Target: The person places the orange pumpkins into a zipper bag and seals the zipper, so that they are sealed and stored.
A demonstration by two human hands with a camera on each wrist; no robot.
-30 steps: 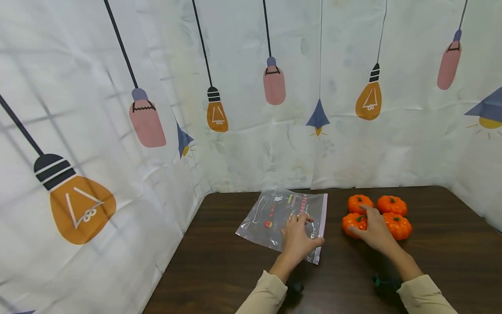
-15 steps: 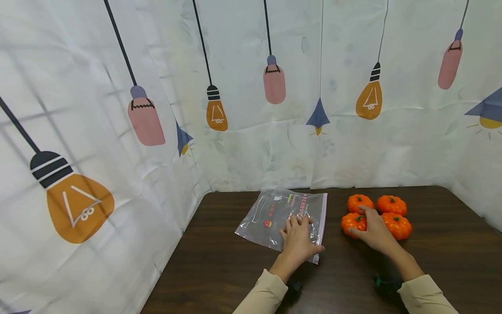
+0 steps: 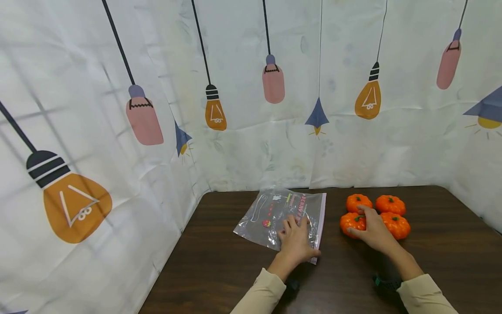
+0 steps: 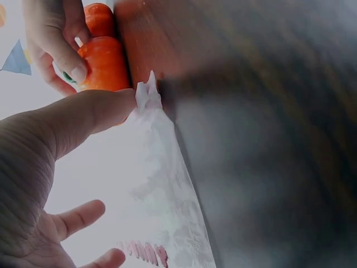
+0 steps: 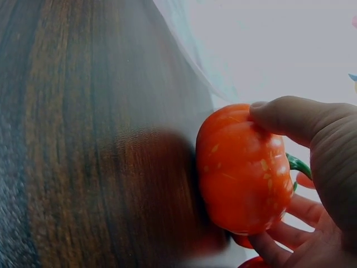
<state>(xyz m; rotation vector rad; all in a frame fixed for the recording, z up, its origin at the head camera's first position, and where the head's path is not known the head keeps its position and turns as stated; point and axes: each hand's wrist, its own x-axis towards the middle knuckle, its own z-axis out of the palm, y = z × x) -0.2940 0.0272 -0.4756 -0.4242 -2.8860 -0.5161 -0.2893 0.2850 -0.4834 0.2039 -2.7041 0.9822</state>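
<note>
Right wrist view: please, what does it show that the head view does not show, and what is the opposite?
Only the right wrist view clearly shows the yellowish flecks on the side of the held pumpkin. Only the head view shows the left hand, the print on the clear bag and all four pumpkins together. Both show the right hand, its thumb against the held pumpkin, and the dark table.
</note>
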